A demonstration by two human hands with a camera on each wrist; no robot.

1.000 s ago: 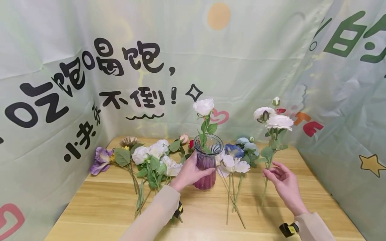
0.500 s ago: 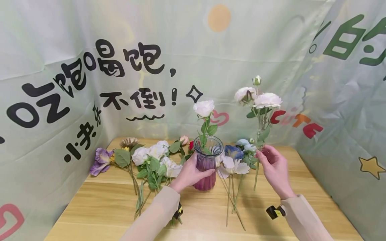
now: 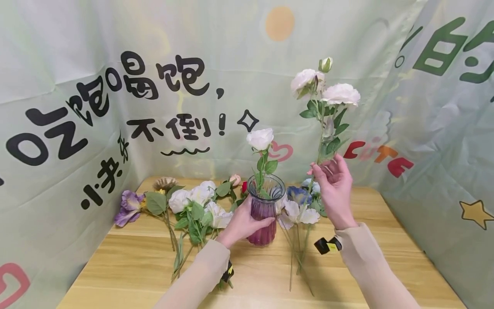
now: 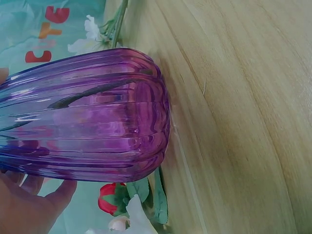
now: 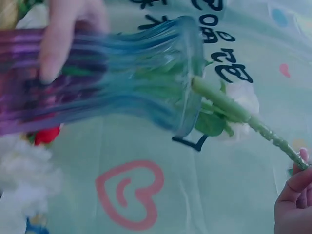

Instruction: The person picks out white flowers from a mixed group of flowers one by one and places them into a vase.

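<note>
My left hand (image 3: 245, 221) grips a ribbed glass vase (image 3: 264, 229), bluish at the rim and purple below. The vase stands upright with one white rose (image 3: 260, 139) in it. In the left wrist view, the rose's stem shows through the purple glass (image 4: 97, 117). My right hand (image 3: 335, 189) pinches the stem of a white flower spray (image 3: 341, 94) with two blooms and a bud, raised right of the vase. In the right wrist view the lower end of its stem (image 5: 219, 100) overlaps the vase rim; whether it touches I cannot tell.
White flowers (image 3: 193, 193) and a purple flower (image 3: 129, 206) lie left on the wooden table (image 3: 127, 266). Right of the vase lie white flowers (image 3: 299, 212) and blue flowers (image 3: 299, 195). A printed cloth (image 3: 328, 34) encloses the back and sides.
My right hand has lifted the white flower spray and carried it left towards the vase. My left hand and the vase have stayed in place.
</note>
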